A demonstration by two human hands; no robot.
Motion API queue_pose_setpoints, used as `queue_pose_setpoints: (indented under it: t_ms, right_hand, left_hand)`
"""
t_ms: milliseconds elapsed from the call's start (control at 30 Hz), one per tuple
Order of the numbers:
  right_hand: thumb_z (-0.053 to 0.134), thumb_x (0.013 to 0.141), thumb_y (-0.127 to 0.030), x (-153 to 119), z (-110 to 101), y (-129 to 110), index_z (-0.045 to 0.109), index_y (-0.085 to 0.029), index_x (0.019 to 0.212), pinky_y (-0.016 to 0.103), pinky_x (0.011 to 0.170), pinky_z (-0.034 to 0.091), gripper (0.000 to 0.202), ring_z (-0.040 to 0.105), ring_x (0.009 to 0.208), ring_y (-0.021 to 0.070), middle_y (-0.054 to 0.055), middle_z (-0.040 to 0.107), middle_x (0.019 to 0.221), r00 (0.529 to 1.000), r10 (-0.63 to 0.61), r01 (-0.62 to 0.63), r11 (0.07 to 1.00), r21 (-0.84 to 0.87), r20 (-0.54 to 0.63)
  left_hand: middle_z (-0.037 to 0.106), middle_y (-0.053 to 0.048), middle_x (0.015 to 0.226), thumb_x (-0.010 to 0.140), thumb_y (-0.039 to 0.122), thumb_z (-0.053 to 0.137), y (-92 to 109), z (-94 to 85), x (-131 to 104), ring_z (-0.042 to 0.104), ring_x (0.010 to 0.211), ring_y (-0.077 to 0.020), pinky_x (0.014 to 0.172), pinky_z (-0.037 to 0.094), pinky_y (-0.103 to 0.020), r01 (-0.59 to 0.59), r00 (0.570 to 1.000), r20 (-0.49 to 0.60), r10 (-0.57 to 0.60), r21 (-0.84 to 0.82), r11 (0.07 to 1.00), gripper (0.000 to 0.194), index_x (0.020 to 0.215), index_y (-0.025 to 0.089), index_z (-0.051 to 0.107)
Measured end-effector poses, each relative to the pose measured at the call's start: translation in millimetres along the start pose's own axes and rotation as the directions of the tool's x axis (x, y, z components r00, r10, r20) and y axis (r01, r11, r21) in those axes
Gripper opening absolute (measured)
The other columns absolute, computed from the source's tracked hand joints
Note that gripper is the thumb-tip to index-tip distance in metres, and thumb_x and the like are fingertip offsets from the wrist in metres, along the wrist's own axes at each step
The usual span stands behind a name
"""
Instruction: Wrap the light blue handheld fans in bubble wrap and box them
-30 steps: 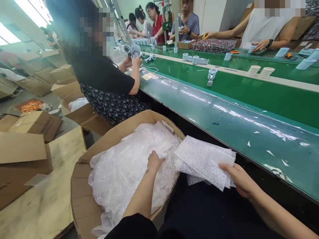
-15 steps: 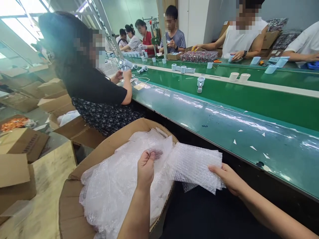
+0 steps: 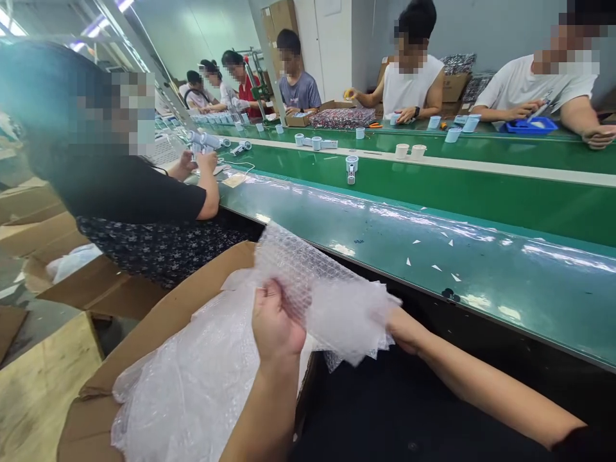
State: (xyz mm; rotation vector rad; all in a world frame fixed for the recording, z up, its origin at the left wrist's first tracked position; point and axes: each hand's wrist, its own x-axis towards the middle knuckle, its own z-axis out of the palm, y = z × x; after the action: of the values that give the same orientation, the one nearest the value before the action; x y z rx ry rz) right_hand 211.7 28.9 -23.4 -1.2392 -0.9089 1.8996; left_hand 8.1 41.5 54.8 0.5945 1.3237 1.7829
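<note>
Bubble-wrap bags (image 3: 337, 308) in a loose stack stretch between my two hands, above my lap. My left hand (image 3: 276, 321) is closed on a bag at the left side, its thumb bent over the plastic. At the stack's right end my right hand (image 3: 407, 330) grips the bags, with most of its fingers hidden behind them. The upper sheet slants up toward the table edge, and the layers are blurred in places. Below and left of my hands, a cardboard box (image 3: 158, 311) holds a heap of clear plastic bags (image 3: 192, 372).
A green work table (image 3: 346, 237) runs along the front, with small white triangular scraps on it. Beyond lie a conveyor (image 3: 433, 186) and a light-blue device (image 3: 351, 168). A co-worker in black (image 3: 129, 192) sits at left; others sit across. Open cartons (image 3: 96, 289) stand on the floor.
My left hand has come up from the heap to the stack, and a bag now slants up over it. The view has turned right. My right hand still grips the bags.
</note>
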Motion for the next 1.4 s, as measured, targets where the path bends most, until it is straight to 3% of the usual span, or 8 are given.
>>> queue_pose_setpoints:
  t_ms: [233, 600, 833, 900, 1000, 1167, 1300, 1400]
  right_hand:
    - [0.076, 0.068, -0.044, -13, 7, 14, 0.065, -0.013, 0.106, 0.042, 0.089, 0.047, 0.05, 0.065, 0.099, 0.029, 0.012, 0.071, 0.1, 0.989, -0.066, 0.02, 0.945, 0.328, 0.13]
    - [0.073, 0.071, -0.048, -15, 11, 21, 0.055, -0.014, 0.119, 0.042, 0.094, 0.045, 0.061, 0.059, 0.108, 0.029, 0.013, 0.064, 0.117, 0.987, -0.159, 0.159, 0.985, 0.062, 0.008]
    - [0.06, 0.066, -0.014, -45, -8, -59, 0.063, -0.017, 0.092, 0.032, 0.087, 0.047, 0.027, 0.057, 0.095, 0.0215, 0.006, 0.062, 0.101, 0.85, -0.427, 0.524, 0.624, -0.579, 0.31]
    - [0.058, 0.063, -0.013, -55, -14, -98, 0.063, -0.018, 0.084, 0.029, 0.085, 0.046, 0.022, 0.056, 0.093, 0.0202, 0.004, 0.06, 0.096, 0.793, -0.439, 0.603, 0.468, -0.647, 0.422]
    - [0.056, 0.061, -0.013, -64, -25, -148, 0.063, -0.017, 0.084, 0.028, 0.083, 0.047, 0.025, 0.056, 0.091, 0.0192, 0.003, 0.057, 0.096, 0.745, -0.416, 0.663, 0.373, -0.649, 0.521]
    - [0.057, 0.059, -0.014, -56, -80, -195, 0.066, -0.014, 0.089, 0.023, 0.072, 0.048, 0.031, 0.059, 0.084, 0.0178, 0.001, 0.061, 0.093, 0.756, -0.275, 0.644, 0.475, -0.6, 0.594]
    - [0.057, 0.06, -0.014, -39, -140, -219, 0.066, -0.015, 0.099, 0.025, 0.064, 0.049, 0.04, 0.063, 0.078, 0.0198, 0.001, 0.067, 0.088, 0.919, -0.29, 0.386, 0.51, -0.769, 0.268]
    - [0.057, 0.067, -0.013, -29, -157, -223, 0.061, -0.014, 0.117, 0.039, 0.081, 0.048, 0.05, 0.062, 0.093, 0.028, 0.012, 0.066, 0.108, 0.776, -0.623, 0.116, 0.294, -0.949, -0.098]
  left_hand:
    - [0.051, 0.001, 0.077, 0.087, 0.034, 0.043, -83, -5.0, 7, 0.055, 0.072, -0.0142, 0.071, 0.048, -0.029, 0.114, 0.954, -0.296, 0.042, 0.492, 0.863, 0.012, 0.087, 0.022, 0.043]
    - [0.06, -0.008, 0.097, 0.085, 0.027, 0.047, -110, -8.3, -9, 0.061, 0.093, -0.0222, 0.088, 0.046, -0.038, 0.018, 0.983, -0.149, 0.108, 0.663, 0.749, 0.02, 0.104, 0.021, 0.043]
    - [0.052, -0.013, 0.124, 0.071, 0.038, 0.067, -19, -14.2, 13, 0.057, 0.108, -0.0289, 0.096, 0.044, -0.047, -0.225, 0.954, -0.013, 0.298, 0.626, 0.747, 0.054, 0.119, 0.021, 0.048]
    - [0.053, -0.013, 0.128, 0.064, 0.053, 0.073, 31, 4.7, 11, 0.048, 0.122, -0.0338, 0.103, 0.038, -0.048, -0.431, 0.884, 0.358, 0.302, 0.371, 0.822, 0.064, 0.116, 0.022, 0.055]
    - [0.05, -0.015, 0.134, 0.031, 0.055, 0.087, 78, 49.6, 3, 0.033, 0.133, -0.0436, 0.105, 0.033, -0.055, -0.507, 0.549, 0.822, 0.152, 0.183, 0.842, 0.104, 0.125, 0.022, 0.056]
    - [0.054, -0.015, 0.13, 0.04, 0.033, 0.088, 37, 126.3, 1, 0.052, 0.118, -0.0359, 0.099, 0.042, -0.049, -0.399, 0.222, 0.883, -0.413, 0.469, 0.788, 0.117, 0.142, 0.022, 0.033]
    - [0.063, -0.011, 0.113, 0.061, 0.028, 0.075, -42, 176.9, 0, 0.062, 0.101, -0.0284, 0.085, 0.051, -0.041, -0.047, 0.284, 0.813, -0.509, 0.542, 0.839, 0.07, 0.123, 0.022, 0.044]
    - [0.067, -0.008, 0.1, 0.071, 0.026, 0.062, -87, 211.5, -10, 0.067, 0.088, -0.0256, 0.077, 0.054, -0.041, 0.067, 0.373, 0.761, -0.531, 0.548, 0.834, 0.037, 0.106, 0.023, 0.048]
